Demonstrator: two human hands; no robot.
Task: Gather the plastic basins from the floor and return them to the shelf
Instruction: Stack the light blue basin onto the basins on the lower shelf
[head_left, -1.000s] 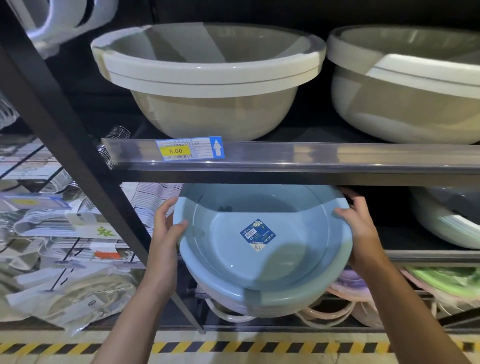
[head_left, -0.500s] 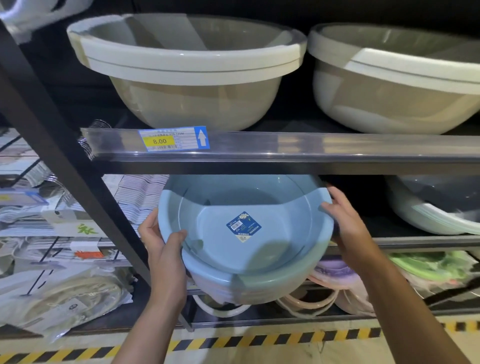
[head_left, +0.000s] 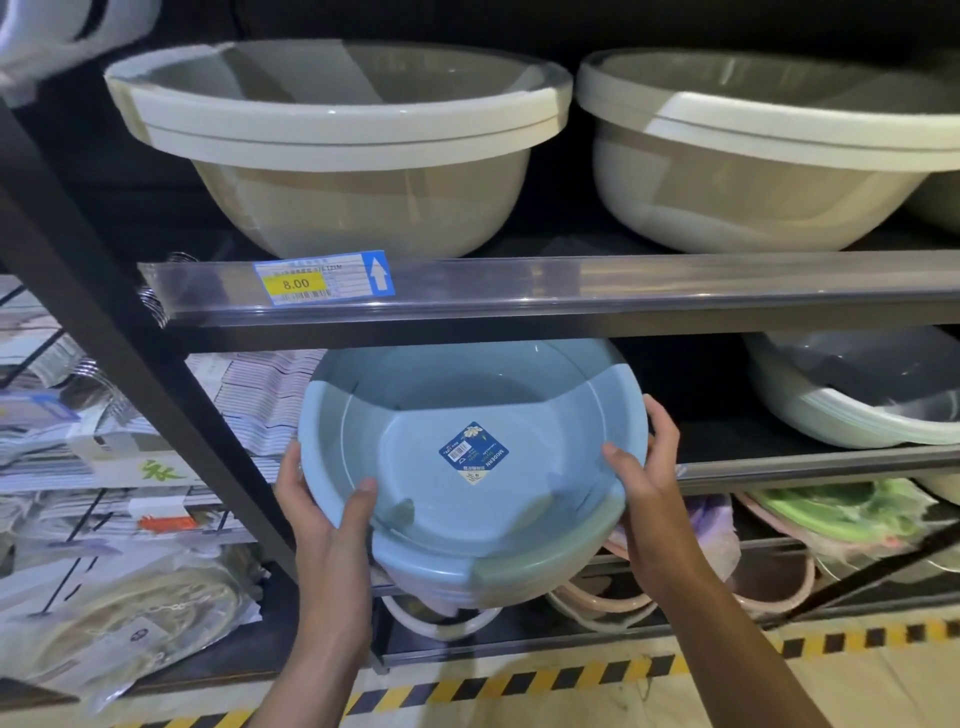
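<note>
Held between both hands: a blue basin (head_left: 470, 457), tilted so the open side faces the camera, sticker (head_left: 472, 451) showing inside. Left hand (head_left: 324, 512) clamped on the lower left rim, thumb hooked inside, fingers (head_left: 291, 467) wrapped behind. Right hand (head_left: 641, 475) clamped on the right rim, thumb inside, fingers (head_left: 660, 421) curled round the outer wall. Compared with a second ago, tipped further toward the camera and sitting lower against the middle shelf (head_left: 779, 467), with the left hand shifted from the side of the rim to underneath. Far rim tucked just under the upper shelf edge (head_left: 571, 291); near rim out past the front, over the pink basins (head_left: 597, 597) below. Probably being angled for entry into the dark gap left of the grey basin (head_left: 857, 400), not yet set down. Clearance under the upper shelf looks tight, so further tilting and a push inward probably needed. Beige basins (head_left: 337, 156) above untouched.
</note>
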